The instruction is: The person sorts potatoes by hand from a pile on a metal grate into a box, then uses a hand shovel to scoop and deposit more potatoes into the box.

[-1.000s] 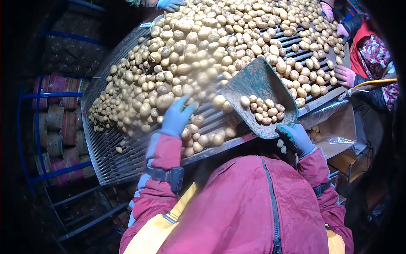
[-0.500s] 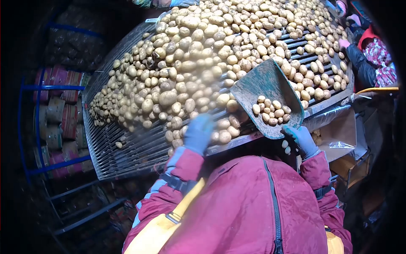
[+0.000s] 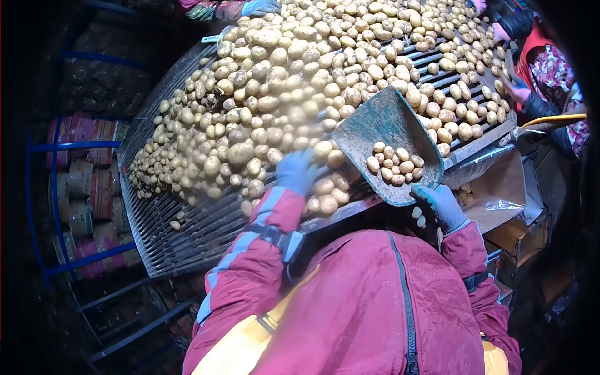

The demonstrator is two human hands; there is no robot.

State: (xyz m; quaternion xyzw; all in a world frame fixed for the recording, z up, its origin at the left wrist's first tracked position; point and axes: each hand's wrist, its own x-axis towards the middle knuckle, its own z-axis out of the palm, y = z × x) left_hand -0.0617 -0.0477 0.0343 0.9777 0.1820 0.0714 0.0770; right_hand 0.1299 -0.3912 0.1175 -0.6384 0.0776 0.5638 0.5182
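My right hand [image 3: 445,207], in a grey-blue glove, grips a worn green scoop [image 3: 375,128] by its near end. Several small potatoes [image 3: 395,164] lie in the scoop, which rests tilted over the front edge of a slatted metal table. My left hand [image 3: 296,172], gloved in blue, reaches over the slats among loose potatoes [image 3: 240,153]. Motion smears its fingers, so whether it holds a potato cannot be made out. A few larger potatoes [image 3: 328,204] sit just right of it, by the table's rim.
Potatoes heap across the slatted table [image 3: 181,240]. Below its right front edge stands a plastic-lined cardboard box [image 3: 500,181]. Blue metal rails [image 3: 75,147] and stacked bags are at left. Co-workers' gloved hands [image 3: 259,7] show at the far edge and the right side.
My left hand has moved slightly forward, its forearm stretching further over the table's edge. My right hand still holds the scoop with the small potatoes. A co-worker's hand at right has shifted.
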